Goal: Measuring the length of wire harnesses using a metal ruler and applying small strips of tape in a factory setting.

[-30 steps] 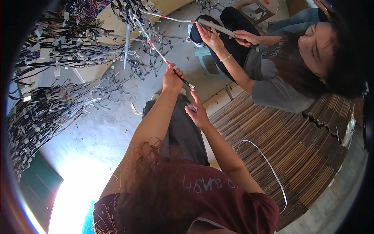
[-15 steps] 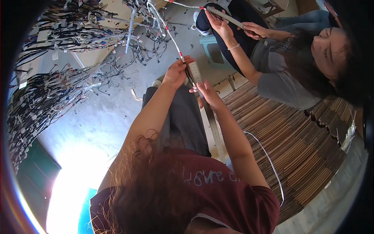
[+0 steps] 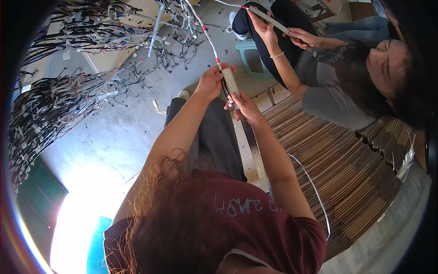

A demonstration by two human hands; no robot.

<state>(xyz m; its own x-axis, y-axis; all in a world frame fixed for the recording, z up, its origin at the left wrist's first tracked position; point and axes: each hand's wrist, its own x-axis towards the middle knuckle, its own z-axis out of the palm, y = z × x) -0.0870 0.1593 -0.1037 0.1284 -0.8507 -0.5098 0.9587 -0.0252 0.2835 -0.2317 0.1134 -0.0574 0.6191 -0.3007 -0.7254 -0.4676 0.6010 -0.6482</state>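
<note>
A long steel ruler point(image 3: 231, 82) runs from my hands back toward my lap. My left hand point(image 3: 211, 84) is closed at its far end, pinching a white cable point(image 3: 208, 39) with red bands against it. Past that grip, thin dark wires split from the cable and lie along the ruler's left edge. My right hand point(image 3: 247, 108) is closed around the ruler lower down, thumb on its face, with the wire ends at its fingertips. Exactly how those ends sit is too small to tell.
At right a co-worker holds another ruler point(image 3: 270, 19) with a cable along it, near a green stool point(image 3: 248, 48). Bundles of cables point(image 3: 59, 98) hang at left. Stacked cardboard point(image 3: 337, 169) lies at right, with a white cable point(image 3: 315, 187) across it.
My right hand has closed more firmly over the ruler, its thumb now on the face. The whole view has shifted slightly; my left hand keeps its grip on the cable.
</note>
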